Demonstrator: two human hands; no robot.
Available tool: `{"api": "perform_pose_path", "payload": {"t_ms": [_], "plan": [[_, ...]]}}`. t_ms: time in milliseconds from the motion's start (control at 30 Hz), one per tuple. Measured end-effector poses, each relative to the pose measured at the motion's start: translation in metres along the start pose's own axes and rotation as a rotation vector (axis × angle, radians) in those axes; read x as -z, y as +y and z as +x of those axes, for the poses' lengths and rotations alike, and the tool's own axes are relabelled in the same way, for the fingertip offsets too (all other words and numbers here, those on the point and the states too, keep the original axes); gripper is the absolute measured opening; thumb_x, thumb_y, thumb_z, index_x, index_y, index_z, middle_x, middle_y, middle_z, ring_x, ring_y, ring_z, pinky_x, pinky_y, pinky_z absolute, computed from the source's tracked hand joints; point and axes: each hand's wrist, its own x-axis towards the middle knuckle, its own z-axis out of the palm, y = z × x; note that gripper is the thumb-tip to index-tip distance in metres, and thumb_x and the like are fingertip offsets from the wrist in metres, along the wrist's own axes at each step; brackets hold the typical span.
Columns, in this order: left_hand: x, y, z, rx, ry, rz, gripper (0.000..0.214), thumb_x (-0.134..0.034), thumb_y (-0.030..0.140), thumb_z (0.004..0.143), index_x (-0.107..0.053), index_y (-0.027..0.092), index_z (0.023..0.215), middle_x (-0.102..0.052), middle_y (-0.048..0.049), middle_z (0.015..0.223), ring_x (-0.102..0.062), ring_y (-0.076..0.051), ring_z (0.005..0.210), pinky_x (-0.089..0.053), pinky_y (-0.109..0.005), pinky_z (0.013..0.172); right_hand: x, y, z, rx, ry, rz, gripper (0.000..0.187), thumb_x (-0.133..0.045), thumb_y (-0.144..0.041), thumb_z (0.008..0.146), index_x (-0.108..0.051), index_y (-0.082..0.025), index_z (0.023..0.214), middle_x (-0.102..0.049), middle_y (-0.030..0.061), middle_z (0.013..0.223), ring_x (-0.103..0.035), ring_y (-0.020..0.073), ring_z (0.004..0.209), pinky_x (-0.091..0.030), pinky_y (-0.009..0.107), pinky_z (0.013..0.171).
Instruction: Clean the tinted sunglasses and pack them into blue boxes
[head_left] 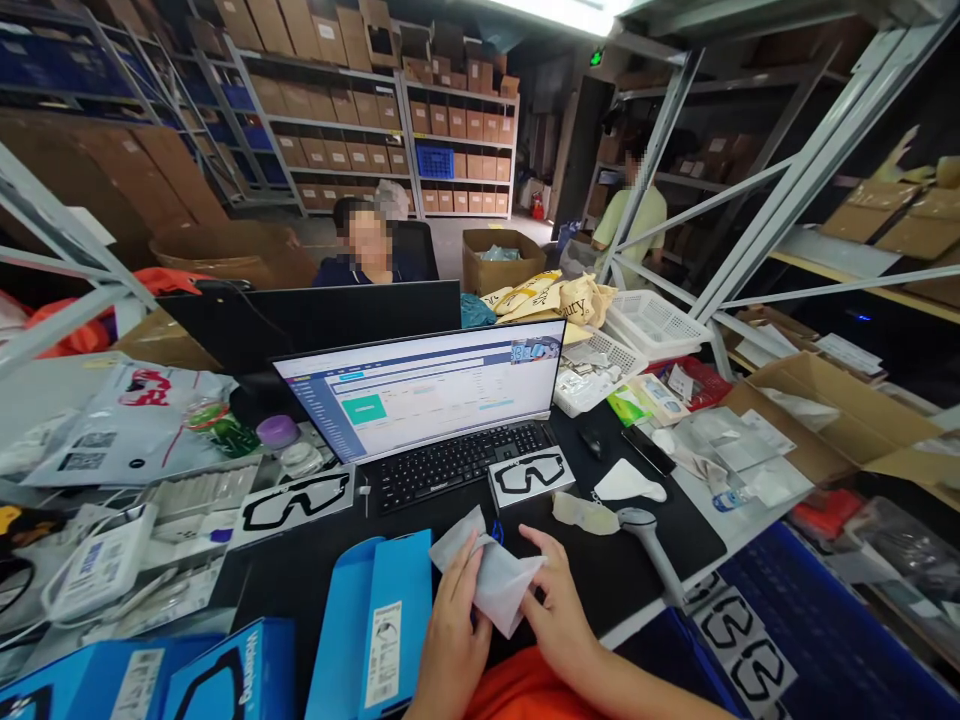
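One whitish, creased wrapper [504, 583] with pointed corners is held between the left hand [459, 610] and right hand [556, 606].

Desk [759, 521], black mat [686, 525], keyboard [459, 465], mouse [592, 442], scanner [651, 542], 2 white boxes [531, 477]

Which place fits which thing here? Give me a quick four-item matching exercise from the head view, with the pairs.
1. pouch
2. mouse
3. keyboard
4. purple lid

A. directly in front of the lit screen
B. left of the lit screen
C. in the left hand
D. just right of the keyboard

Pairs: 1-C, 2-D, 3-A, 4-B
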Motion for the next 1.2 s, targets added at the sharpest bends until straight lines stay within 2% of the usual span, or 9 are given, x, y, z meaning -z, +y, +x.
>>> {"api": "perform_pose_path", "payload": {"t_ms": [133,300,433,500,567,800,967,1100,1200], "plan": [[0.008,0.004,0.0,-0.043,-0.058,0.018,0.074,-0.043,0.002,0.084,-0.034,0.029,0.151,-0.049,-0.0093,0.152,-0.048,-0.026,0.139,-0.05,-0.048,0.109,0.007,-0.007,0.003,0.19,-0.077,-0.236,0.028,-0.056,-0.001,0.076,-0.074,-0.023,0.079,-0.039,0.0031,0.159,-0.022,0.0336,0.149,-0.02,0.062,0.117],[0.008,0.019,-0.012,-0.126,-0.205,0.032,0.079,-0.043,0.001,0.083,-0.03,0.031,0.155,-0.044,-0.007,0.156,-0.044,-0.026,0.142,-0.049,-0.045,0.11,0.001,-0.008,0.008,0.263,-0.156,-0.246,0.041,-0.059,-0.001,0.072,-0.074,-0.026,0.102,-0.045,0.0059,0.156,-0.027,0.0359,0.147,-0.013,0.065,0.118],[0.009,0.021,-0.021,-0.149,-0.218,0.006,0.082,-0.042,0.0,0.082,-0.027,0.032,0.156,-0.043,-0.0068,0.156,-0.042,-0.026,0.143,-0.048,-0.046,0.111,-0.006,-0.001,0.012,0.243,-0.276,-0.142,0.032,-0.063,-0.006,0.072,-0.076,-0.022,0.097,-0.063,0.0103,0.132,-0.053,0.0295,0.125,-0.036,0.052,0.111],[0.012,0.02,-0.024,-0.139,-0.21,-0.031,0.079,-0.042,0.0,0.083,-0.03,0.033,0.155,-0.048,-0.0068,0.153,-0.045,-0.025,0.141,-0.049,-0.045,0.11,-0.006,0.002,0.012,0.242,-0.305,-0.09,0.013,-0.065,-0.01,0.079,-0.075,-0.02,0.079,-0.064,0.0099,0.12,-0.058,0.0248,0.112,-0.047,0.041,0.1],[0.014,0.019,-0.028,-0.116,-0.202,-0.072,0.076,-0.041,0.001,0.085,-0.034,0.034,0.153,-0.053,-0.0068,0.149,-0.049,-0.024,0.138,-0.05,-0.045,0.109,-0.007,0.005,0.01,0.238,-0.295,-0.062,0.016,-0.066,-0.014,0.083,-0.071,-0.018,0.069,-0.061,0.0088,0.112,-0.057,0.0224,0.106,-0.048,0.037,0.093],[0.007,0.015,-0.048,0.22,-0.09,-0.202,0.045,-0.049,0.02,0.093,-0.057,0.032,0.135,-0.05,-0.0107,0.147,-0.056,-0.029,0.129,-0.061,-0.042,0.093,-0.011,0.025,0.009,0.097,-0.216,-0.055,0.019,-0.068,-0.003,0.076,-0.072,-0.018,0.065,-0.051,0.0039,0.099,-0.053,0.02,0.099,-0.046,0.033,0.089],[0.001,-0.005,-0.056,0.518,-0.074,-0.381,0.04,-0.062,0.052,0.085,-0.07,0.02,0.106,-0.066,-0.012,0.108,-0.072,-0.024,0.085,-0.065,-0.038,0.071,-0.008,0.038,0.015,-0.032,-0.115,0.006,0.015,-0.071,-0.01,0.077,-0.078,-0.02,0.069,-0.05,0.0022,0.093,-0.054,0.0177,0.088,-0.047,0.029,0.081],[-0.004,-0.005,-0.052,0.574,-0.188,-0.362,0.068,-0.068,0.054,0.077,-0.056,0.016,0.133,-0.066,-0.0128,0.113,-0.07,-0.023,0.083,-0.062,-0.036,0.065,-0.007,0.045,0.012,-0.081,-0.093,0.057,0.016,-0.069,-0.011,0.077,-0.078,-0.019,0.068,-0.051,0.0026,0.094,-0.056,0.0179,0.088,-0.047,0.028,0.079],[-0.004,0.004,-0.042,0.513,-0.301,-0.255,0.051,-0.061,0.044,0.084,-0.06,0.019,0.129,-0.068,-0.0099,0.107,-0.067,-0.022,0.079,-0.059,-0.036,0.068,-0.007,0.049,0.009,-0.075,-0.107,0.068,0.015,-0.071,-0.015,0.077,-0.075,-0.018,0.063,-0.051,0.003,0.092,-0.056,0.0188,0.089,-0.047,0.028,0.079]]}}
